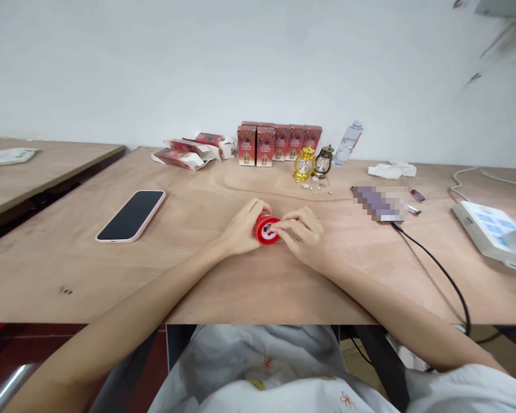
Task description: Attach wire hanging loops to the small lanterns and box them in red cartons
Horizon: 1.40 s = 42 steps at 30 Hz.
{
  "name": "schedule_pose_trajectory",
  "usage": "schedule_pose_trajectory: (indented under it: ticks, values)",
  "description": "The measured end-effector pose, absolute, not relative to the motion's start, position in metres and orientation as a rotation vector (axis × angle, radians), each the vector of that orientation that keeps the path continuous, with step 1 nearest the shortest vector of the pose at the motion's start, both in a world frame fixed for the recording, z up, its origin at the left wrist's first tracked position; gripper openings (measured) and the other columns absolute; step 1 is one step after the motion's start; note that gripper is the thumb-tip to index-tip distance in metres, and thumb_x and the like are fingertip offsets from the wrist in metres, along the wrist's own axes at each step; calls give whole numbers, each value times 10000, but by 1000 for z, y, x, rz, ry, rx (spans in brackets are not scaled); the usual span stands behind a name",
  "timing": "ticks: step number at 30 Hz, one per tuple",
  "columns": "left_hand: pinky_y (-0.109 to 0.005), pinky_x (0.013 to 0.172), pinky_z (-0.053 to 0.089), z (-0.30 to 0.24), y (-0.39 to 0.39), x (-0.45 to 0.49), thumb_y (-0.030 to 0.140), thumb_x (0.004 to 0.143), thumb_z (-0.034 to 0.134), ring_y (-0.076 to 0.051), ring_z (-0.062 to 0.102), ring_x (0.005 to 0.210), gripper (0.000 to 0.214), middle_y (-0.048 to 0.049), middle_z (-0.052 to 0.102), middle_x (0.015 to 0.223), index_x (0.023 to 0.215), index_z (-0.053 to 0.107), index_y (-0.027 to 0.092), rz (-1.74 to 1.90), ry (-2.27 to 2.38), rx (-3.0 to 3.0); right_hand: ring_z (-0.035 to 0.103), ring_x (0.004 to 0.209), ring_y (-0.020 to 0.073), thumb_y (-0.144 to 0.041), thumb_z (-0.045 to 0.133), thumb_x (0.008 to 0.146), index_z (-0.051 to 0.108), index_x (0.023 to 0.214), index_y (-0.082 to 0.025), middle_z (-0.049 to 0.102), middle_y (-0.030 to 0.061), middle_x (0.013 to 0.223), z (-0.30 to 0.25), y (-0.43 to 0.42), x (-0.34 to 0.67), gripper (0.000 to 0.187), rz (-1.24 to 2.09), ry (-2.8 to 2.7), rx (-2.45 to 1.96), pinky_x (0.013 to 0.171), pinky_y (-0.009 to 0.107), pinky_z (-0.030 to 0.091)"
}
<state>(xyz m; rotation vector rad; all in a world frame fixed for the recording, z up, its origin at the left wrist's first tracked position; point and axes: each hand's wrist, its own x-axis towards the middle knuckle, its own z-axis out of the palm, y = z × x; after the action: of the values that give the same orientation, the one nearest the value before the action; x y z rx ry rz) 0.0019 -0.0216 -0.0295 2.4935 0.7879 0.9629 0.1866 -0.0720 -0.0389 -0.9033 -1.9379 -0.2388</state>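
Note:
A small red lantern [258,234] lies tilted on its side with its round base turned toward me. My left hand [244,228] is wrapped round its body and keeps it near the middle of the table. The thumb and fingers of my right hand [303,232] are pinched together at the base, over a white inner face with a small dark part. Whatever sits between those fingertips is too small to make out. Beyond my hands stand a gold lantern [304,164] and a bronze lantern [323,162], with small white scraps [316,187] in front of them.
Several upright red boxes [265,147] stand by the wall, with opened boxes [184,155] to their left. A water bottle [348,143] leans behind the lanterns. A phone [132,216] lies left; a cabled phone [376,203], tissue [392,170] and white power strip [494,232] lie right.

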Motion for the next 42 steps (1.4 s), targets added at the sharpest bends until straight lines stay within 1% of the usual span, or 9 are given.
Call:
schedule_pose_trajectory:
  ticks: [7,12,15,18,26,33,36,39,42]
  values:
    - [-342,797,487,-31,-18,0,257,694,640,-199,574,897,321,-36,567,967,954,457,212,1075,856,2407,572,887,211,-302,547,919,672,1090,-291,677,67,1083,-42,-69,189,212,-773,-2106,-871,754,366,418]
    - [-361,775,494,-27,-14,-2,300,664,699,-203,586,860,363,-22,589,925,923,456,228,1191,945,2278,570,1063,257,-302,484,940,560,1297,-279,570,103,1321,-37,-67,190,366,-523,-2085,-1041,890,414,423]
    - [-369,783,490,-24,-12,-3,270,655,701,-206,594,862,365,-27,605,921,921,455,227,1207,998,2237,571,1062,272,-231,461,929,577,1248,-180,620,139,1220,-36,-62,199,343,-313,-2047,-1132,905,426,430]
    - [-376,795,485,-26,-8,-6,249,644,698,-208,594,867,374,-31,615,922,927,455,220,1199,1034,2235,585,991,272,-193,517,887,627,1123,-166,689,106,1043,-40,-55,210,261,-132,-2190,-1245,884,427,448]
    - [-373,802,492,-33,-6,-5,230,633,674,-219,590,911,370,-43,593,966,927,450,224,1152,1050,2296,621,924,216,-199,535,907,674,1011,-147,653,110,1012,-47,-46,213,181,77,-2323,-1338,821,333,491]
    - [-385,794,504,-34,-6,-6,256,650,666,-223,593,905,359,-40,594,961,939,453,237,1158,1028,2330,604,937,230,-161,436,919,534,1317,-139,638,119,1026,-49,-47,210,411,-50,-2353,-1360,810,336,491]
    - [-389,776,505,-35,-5,-6,293,649,679,-226,591,890,366,-43,588,957,930,452,237,1173,1016,2338,610,904,227,-130,378,916,493,1363,-143,614,127,1046,-51,-48,211,463,-83,-2309,-1391,750,327,496]
    - [-381,748,498,-34,-4,-6,315,648,688,-223,585,867,367,-47,582,950,917,453,232,1173,1014,2340,616,823,195,-106,384,895,576,1259,-145,608,118,1033,-51,-47,211,413,-35,-2188,-1368,722,317,499]
    - [-364,730,488,-34,-5,-6,307,644,689,-214,583,855,366,-41,579,947,913,454,225,1162,1026,2332,604,729,150,-121,465,867,670,1005,-153,632,77,933,-49,-48,210,250,108,-1993,-1293,718,302,504]
